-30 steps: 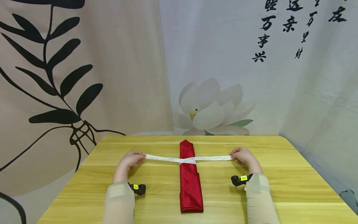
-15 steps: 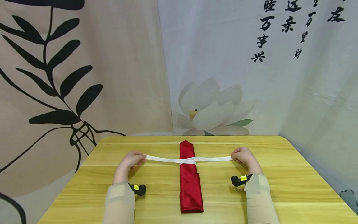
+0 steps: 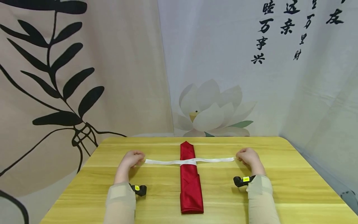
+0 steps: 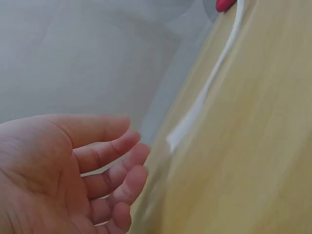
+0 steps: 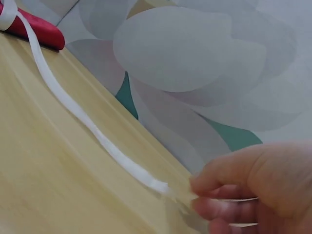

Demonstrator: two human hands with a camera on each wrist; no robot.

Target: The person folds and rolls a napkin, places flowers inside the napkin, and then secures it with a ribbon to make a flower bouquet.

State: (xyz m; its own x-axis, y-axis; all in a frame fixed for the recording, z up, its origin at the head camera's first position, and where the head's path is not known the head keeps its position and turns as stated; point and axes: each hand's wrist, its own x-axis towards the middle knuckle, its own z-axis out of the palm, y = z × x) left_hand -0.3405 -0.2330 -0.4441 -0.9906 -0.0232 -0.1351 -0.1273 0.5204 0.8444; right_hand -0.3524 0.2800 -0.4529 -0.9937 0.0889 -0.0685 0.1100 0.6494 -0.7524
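Observation:
A folded red satin cloth (image 3: 191, 189) lies lengthwise in the middle of the table, narrow and pointed at its far end. Around its upper part goes a white ribbon (image 3: 215, 160), crossed on top, with one tail stretched to each side. My left hand (image 3: 132, 158) hovers just beyond the left tail, its fingers loosely bent and holding nothing; the left wrist view shows a gap between the fingertips (image 4: 139, 139) and the ribbon's end (image 4: 180, 132). At the right tail's end, my right hand (image 3: 249, 156) is likewise apart from the ribbon (image 5: 124, 163), fingers relaxed around nothing.
The wooden table (image 3: 156, 199) has rounded far corners. A hanging curtain (image 3: 134, 77) with plant, lotus and writing prints stands right behind it. Small black wrist cameras, one on the left (image 3: 140, 190) and one on the right (image 3: 239, 181), sit at the sleeves.
Both hands have let go of the ribbon's tails. The right hand has moved a little to the right, and the left tail's end has dropped slightly. The red cloth stays in place.

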